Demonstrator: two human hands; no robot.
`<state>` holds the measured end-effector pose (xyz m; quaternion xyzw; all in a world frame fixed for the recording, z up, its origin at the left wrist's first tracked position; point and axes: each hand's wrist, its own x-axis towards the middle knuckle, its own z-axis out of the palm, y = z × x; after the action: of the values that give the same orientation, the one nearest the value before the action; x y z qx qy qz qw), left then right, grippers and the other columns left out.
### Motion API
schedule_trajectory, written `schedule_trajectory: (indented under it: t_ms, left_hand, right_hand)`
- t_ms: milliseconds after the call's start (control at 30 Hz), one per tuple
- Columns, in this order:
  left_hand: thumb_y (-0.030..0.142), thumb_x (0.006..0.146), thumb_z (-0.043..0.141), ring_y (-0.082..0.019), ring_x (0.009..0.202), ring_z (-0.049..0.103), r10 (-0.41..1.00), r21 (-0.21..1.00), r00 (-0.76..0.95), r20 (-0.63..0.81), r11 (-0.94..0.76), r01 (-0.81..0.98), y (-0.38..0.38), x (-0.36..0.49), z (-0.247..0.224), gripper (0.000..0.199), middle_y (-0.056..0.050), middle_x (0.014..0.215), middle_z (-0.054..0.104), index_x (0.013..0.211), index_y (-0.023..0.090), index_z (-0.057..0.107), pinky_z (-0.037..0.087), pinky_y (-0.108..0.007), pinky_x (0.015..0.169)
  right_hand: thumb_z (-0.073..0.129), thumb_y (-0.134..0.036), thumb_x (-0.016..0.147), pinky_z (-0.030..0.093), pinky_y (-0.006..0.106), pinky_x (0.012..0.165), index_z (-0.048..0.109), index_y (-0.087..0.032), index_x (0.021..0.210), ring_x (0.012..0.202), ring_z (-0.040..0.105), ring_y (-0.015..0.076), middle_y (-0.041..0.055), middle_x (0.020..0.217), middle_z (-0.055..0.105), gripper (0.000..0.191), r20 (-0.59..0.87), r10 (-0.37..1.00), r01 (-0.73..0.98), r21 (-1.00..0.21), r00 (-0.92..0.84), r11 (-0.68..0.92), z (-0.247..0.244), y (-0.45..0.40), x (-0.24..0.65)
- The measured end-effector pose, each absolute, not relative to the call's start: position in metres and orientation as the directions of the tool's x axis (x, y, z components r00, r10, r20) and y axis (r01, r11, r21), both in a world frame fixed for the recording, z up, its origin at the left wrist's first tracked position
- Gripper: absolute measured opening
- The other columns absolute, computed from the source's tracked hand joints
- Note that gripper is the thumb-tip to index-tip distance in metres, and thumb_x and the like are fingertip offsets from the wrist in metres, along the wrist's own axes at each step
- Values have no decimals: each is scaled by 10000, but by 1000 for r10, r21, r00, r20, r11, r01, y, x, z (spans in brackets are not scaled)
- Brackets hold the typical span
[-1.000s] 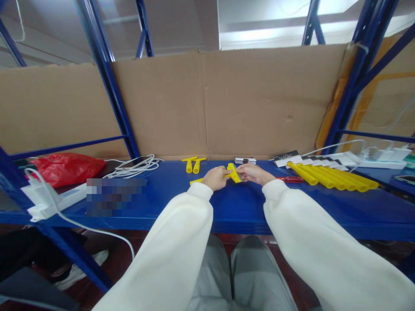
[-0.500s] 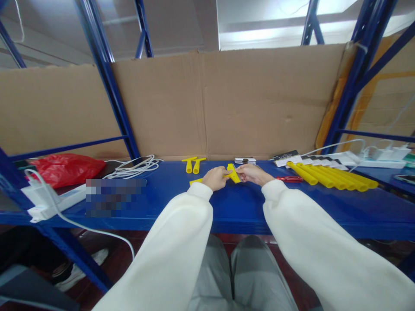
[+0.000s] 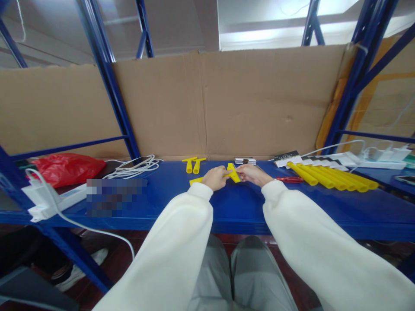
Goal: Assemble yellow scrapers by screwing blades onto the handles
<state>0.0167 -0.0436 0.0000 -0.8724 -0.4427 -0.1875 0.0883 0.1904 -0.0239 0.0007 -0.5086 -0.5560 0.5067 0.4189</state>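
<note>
My left hand (image 3: 215, 178) is closed around the handle of a yellow T-shaped scraper (image 3: 233, 173). The handle's end sticks out on the left of the hand, and the wide head points right. At that head, my right hand (image 3: 253, 173) has its fingertips pinched together against the edge. Whether a small part sits between those fingertips is hidden. Behind my left hand, two more yellow T-shaped scrapers (image 3: 196, 166) rest near the cardboard. A small stack of white and black packets (image 3: 245, 160) lies behind my right hand, and a red-handled tool (image 3: 289, 179) lies to its right.
A row of several yellow handles (image 3: 333, 179) with white and black heads lies at the right. A black and white box (image 3: 286, 158) is beside them. To the left are coiled white cable (image 3: 139, 167), a red plastic bag (image 3: 67, 169) and a power strip (image 3: 66, 201). Cardboard (image 3: 162, 108) backs the blue shelf.
</note>
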Motion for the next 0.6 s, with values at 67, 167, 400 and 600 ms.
schedule_trajectory:
  t_ms: [67, 167, 400, 600]
  left_hand:
    - [188, 918, 528, -223, 1023, 667, 735, 8, 540, 410, -595, 804, -43, 16, 0, 370, -85, 1100, 689, 1255, 223, 677, 488, -312, 940]
    - [188, 918, 521, -221, 1019, 665, 732, -8, 543, 412, -593, 805, -43, 16, 0, 367, -82, 1086, 689, 1246, 224, 683, 491, -309, 933]
    - [189, 918, 526, -220, 1010, 667, 731, -10, 544, 412, -593, 805, -42, 15, 0, 369, -78, 1069, 690, 1250, 231, 681, 495, -311, 925]
    - [205, 925, 528, -217, 1014, 669, 739, -9, 534, 412, -582, 813, -44, 16, 0, 342, -77, 1080, 683, 1220, 234, 697, 491, -301, 930]
  right_hand:
    - [582, -88, 851, 329, 206, 440, 515, -176, 619, 399, 382, 81, -50, 419, 440, 257, -35, 991, 139, -990, -126, -18, 0, -24, 190]
    - [576, -88, 862, 324, 203, 433, 513, -176, 611, 385, 381, 80, -49, 399, 437, 274, -7, 991, 136, -991, -132, 11, -1, -24, 190]
    - [546, -87, 884, 325, 202, 432, 513, -178, 606, 372, 381, 79, -49, 382, 432, 294, 19, 995, 144, -989, -103, 34, -2, -26, 188]
    - [610, -113, 849, 329, 199, 426, 531, -173, 660, 398, 403, 79, -49, 428, 467, 214, -18, 992, 128, -992, -121, -2, 1, -27, 189]
